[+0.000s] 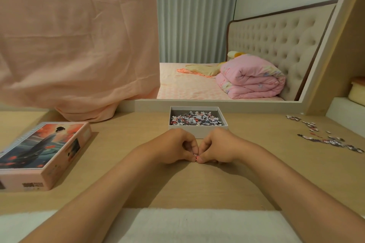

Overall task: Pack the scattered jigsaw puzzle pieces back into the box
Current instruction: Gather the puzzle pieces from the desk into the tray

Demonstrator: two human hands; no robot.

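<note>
Grey cardboard box [198,131], open and part full, sat just past my curled left hand [173,147] and right hand [217,147]. Together they pinched a few small pieces [196,156]. More loose pieces [331,140] lay far right, nearer my right hand.

The counter [122,165] is a light wood-grain surface. An open grey box [198,126] holding loose puzzle pieces [195,120] sits at its centre rear. The pink illustrated lid [42,154] lies at the left. Scattered puzzle pieces [327,138] lie at the far right. Both hands rest near the centre, just in front of the box.
</note>
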